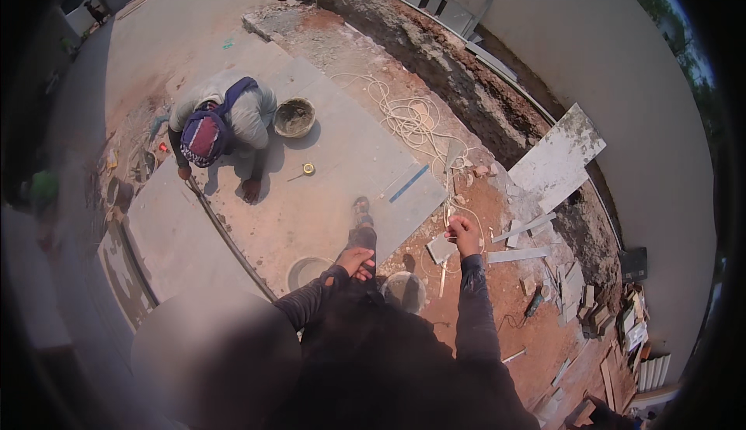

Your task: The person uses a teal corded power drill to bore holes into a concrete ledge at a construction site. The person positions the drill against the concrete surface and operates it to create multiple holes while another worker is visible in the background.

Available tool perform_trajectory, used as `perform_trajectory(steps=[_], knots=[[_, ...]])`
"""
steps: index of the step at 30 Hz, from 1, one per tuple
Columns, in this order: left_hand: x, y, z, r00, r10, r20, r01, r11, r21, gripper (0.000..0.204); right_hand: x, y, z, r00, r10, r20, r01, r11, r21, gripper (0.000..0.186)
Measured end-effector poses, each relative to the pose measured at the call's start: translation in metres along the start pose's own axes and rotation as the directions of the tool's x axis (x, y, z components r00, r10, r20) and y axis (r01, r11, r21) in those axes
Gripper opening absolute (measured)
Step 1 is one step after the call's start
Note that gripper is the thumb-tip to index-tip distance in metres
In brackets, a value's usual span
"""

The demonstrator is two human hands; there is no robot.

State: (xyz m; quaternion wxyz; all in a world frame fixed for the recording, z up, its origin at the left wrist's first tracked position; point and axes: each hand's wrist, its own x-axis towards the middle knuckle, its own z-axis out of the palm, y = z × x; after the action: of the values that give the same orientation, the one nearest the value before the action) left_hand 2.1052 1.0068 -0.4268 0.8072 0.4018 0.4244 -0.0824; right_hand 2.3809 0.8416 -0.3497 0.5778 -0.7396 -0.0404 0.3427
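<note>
My left hand (356,261) is in front of my leg, palm partly up, with fingers loosely spread and nothing visible in them. Off to the right, my right hand (464,236) is raised with its fingers closed; what they hold, if anything, I cannot make out. Just beside it appears a small pale square piece (441,249), and whether the hand touches it is unclear. Two buckets, one grey (307,272) and one whitish (404,293), stand by my legs. Ahead on the grey slab (342,131) lie a blue strip (409,184) and a yellow tape measure (308,169).
A crouching co-worker (225,119) grips a long bar (225,232) at left, beside a basin of mortar (295,118). Tangled white rope (404,111) borders a trench (458,80) along the wall. Broken boards (556,158), a corded power tool (534,302) and rubble lie at right.
</note>
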Motion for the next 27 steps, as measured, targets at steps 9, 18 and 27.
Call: perform_trajectory(steps=[9,18,27], knots=[[0.157,0.171,-0.072,0.959,0.031,-0.280,-0.048,0.997,-0.055,0.039,0.225,-0.050,0.044,0.979,0.202,-0.029,-0.203,0.955,-0.217,0.013],[0.186,0.245,-0.185,0.728,-0.264,-0.632,0.011,0.927,-0.374,0.035,0.349,-0.009,0.026,0.855,0.505,-0.113,-0.473,0.673,-0.569,0.020],[0.296,0.312,-0.217,0.439,-0.199,-0.876,0.210,0.971,-0.116,0.029,0.634,-0.147,0.174,0.932,0.336,0.137,-0.155,0.710,-0.687,0.028]])
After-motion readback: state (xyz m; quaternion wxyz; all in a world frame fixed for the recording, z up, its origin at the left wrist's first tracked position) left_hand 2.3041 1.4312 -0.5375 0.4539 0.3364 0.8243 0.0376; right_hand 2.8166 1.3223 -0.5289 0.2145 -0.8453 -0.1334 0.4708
